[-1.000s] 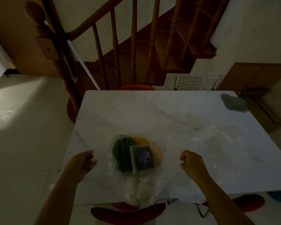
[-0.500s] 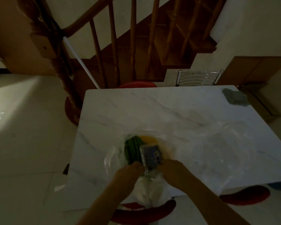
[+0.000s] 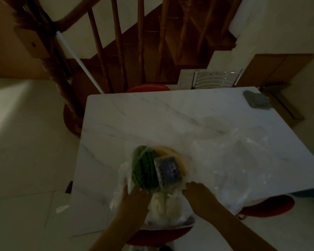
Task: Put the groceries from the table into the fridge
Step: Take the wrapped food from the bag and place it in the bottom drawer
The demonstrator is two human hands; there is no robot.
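Marble table, hands at dim, seemingly clear grocery bag

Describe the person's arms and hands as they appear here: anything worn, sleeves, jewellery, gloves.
Both arms enter from the bottom edge, bare along the whole visible forearm; no sleeve shows. The left hand and right hand wear no gloves. No watch, bracelet or ring is visible, though the dim light and blur could hide something small.

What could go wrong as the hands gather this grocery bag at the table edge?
The bag looks thin and loosely open, so the clear box or green produce might slip out when lifted. The white bundle overhangs the table edge and could drop. Dim light hides how firmly the left hand and right hand grip.
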